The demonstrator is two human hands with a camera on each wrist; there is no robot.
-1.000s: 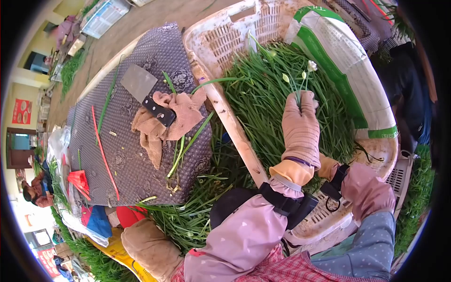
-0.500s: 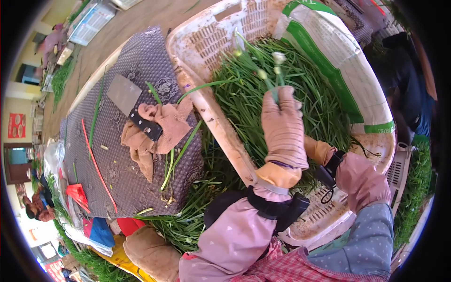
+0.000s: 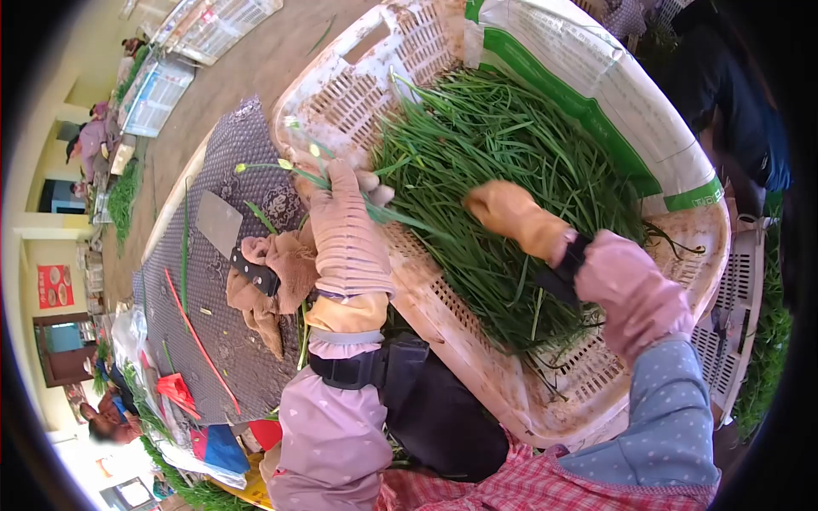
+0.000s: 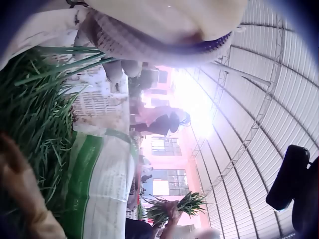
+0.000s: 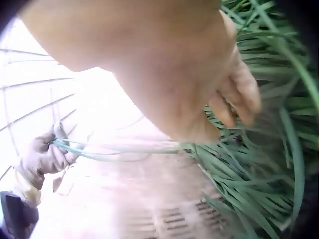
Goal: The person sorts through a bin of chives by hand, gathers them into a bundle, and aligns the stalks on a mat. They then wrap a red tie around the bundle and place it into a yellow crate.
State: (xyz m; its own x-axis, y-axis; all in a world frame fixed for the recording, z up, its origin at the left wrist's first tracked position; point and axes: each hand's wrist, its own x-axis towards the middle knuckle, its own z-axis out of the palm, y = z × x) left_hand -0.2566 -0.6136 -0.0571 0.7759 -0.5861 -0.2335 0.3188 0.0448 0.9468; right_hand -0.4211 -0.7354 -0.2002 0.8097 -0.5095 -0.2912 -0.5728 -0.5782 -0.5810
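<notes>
My gloved left hand (image 3: 351, 230) is over the left rim of a white plastic crate (image 3: 341, 89). It grips a few thin green flower stalks (image 3: 311, 176), whose pale buds point left and whose stems trail back toward the crate. The right wrist view shows the stalks (image 5: 75, 148) running out of that grip. My right hand (image 3: 511, 217) is low over the heap of garlic chives (image 3: 503, 145) in the crate. In the right wrist view its fingers (image 5: 244, 92) are loosely bent above the leaves, and no stalk shows between them.
Left of the crate, a patterned padded board (image 3: 170, 332) bears a cleaver (image 3: 223, 226), a pink cloth (image 3: 294, 255) and a red strip (image 3: 200, 345). A white and green sack (image 3: 588, 77) lines the crate's far right side. Another person holds a green bunch (image 4: 177, 206).
My left hand has moved left with the flower stalks, from above the chives to the crate's left rim. My right hand has come out from beside the left forearm, over the chives.
</notes>
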